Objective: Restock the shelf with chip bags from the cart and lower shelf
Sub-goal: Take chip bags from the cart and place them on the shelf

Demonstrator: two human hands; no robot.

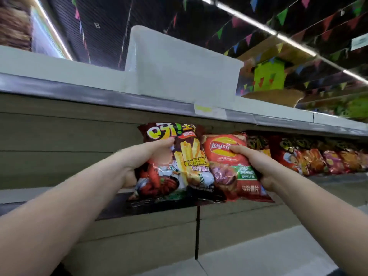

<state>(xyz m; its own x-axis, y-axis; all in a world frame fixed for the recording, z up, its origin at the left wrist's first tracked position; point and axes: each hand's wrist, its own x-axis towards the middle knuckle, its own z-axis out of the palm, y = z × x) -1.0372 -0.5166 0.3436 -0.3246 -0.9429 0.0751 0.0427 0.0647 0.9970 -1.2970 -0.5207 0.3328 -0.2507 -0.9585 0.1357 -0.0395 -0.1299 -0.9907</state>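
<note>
Both hands' fingers hide behind their bags — far bags (336, 161) blur.

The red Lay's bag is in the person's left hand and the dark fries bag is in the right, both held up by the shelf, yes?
Not quite: the head view shows the hands swapped. The right hand holds the red Lay's bag, and the left hand holds the dark fries bag. Both are held up by the shelf.

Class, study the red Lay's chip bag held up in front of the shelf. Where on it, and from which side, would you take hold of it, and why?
Probably by its right edge, coming from the right, as the right hand does. The red Lay's chip bag stands upright, and its left edge is tucked against the dark brown fries bag gripped by the left hand, so only the right side is free.
</note>
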